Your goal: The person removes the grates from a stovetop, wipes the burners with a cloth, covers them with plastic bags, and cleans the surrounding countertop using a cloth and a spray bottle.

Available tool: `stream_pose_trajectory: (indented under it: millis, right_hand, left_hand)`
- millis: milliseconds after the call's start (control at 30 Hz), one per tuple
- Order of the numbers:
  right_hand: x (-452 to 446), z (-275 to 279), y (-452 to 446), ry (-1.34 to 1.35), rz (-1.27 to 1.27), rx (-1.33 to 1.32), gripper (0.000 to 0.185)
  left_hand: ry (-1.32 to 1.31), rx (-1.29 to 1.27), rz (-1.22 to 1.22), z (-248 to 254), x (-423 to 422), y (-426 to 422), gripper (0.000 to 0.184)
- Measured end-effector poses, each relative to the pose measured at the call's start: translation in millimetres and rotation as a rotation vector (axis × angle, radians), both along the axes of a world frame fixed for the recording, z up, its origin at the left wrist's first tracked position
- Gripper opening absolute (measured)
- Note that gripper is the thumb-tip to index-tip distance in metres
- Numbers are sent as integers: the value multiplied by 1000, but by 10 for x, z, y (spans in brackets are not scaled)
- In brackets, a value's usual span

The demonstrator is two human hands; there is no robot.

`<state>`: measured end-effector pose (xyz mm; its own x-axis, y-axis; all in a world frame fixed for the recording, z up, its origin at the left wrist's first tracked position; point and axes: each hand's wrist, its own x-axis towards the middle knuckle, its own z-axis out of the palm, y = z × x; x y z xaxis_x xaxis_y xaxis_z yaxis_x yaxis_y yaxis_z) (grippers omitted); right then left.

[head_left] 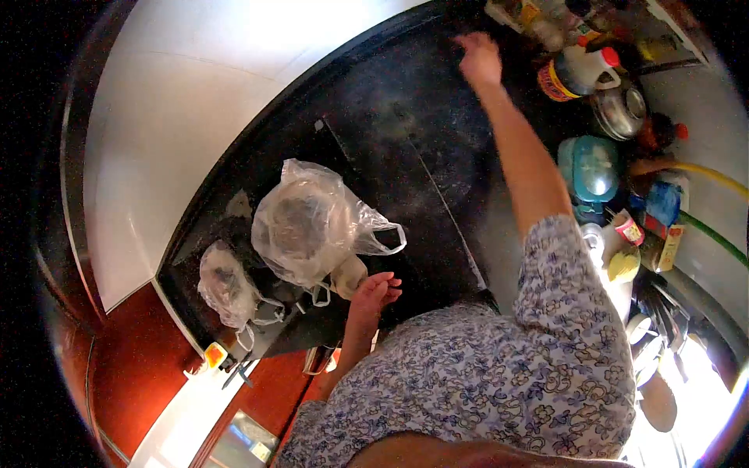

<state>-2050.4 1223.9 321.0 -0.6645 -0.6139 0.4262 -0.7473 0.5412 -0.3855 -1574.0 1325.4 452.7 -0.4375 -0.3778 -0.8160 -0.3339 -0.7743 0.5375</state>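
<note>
On a black countertop (390, 140), a large clear plastic bag (308, 222) holds a round thing that I cannot make out. A smaller clear bag (225, 285) lies to its left. My left hand (376, 291) is just below the large bag, its fingers curled together beside a small pale round item (349, 276); what it holds, if anything, is too small to tell. Stretched far forward, my right hand (478, 58) is over the back of the counter, left of the bottles, with fingers partly spread and nothing visible in it.
Along the right wall stand a bottle with a red cap (581, 72), stacked metal bowls (619, 111), a teal container (591, 168) and several utensils. A yellow hose (706, 171) and a green one cross the far right. Red cabinets (140, 370) show at lower left.
</note>
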Motion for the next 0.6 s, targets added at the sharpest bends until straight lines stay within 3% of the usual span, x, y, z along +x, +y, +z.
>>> stream_pose_trajectory:
  millis: [33, 67, 133, 233, 333, 400, 533, 600]
  right_hand:
    - [227, 5, 141, 28, 57, 33, 36]
    - [462, 111, 248, -150, 113, 30, 36]
    - [699, 279, 350, -258, 177, 45, 35]
    - [150, 168, 209, -17, 71, -137, 35]
    - [-266, 286, -6, -233, -166, 92, 37]
    - [-261, 95, -127, 78, -201, 59, 38]
    - [484, 4, 59, 167, 5, 65, 35]
    - [940, 117, 308, -75, 190, 48, 38]
  left_hand:
    - [-17, 3, -20, 39, -54, -7, 27]
    - [-32, 3, -38, 73, -116, -11, 27]
    - [33, 18, -45, 147, -204, -46, 28]
    - [74, -25, -48, 92, -199, -93, 29]
    - [23, -16, -34, -48, -112, -111, 30]
    - [-22, -3, -9, -57, -71, -64, 30]
    - [-12, 48, -47, -70, -148, -15, 31]
    - [32, 53, -78, -54, -205, -42, 32]
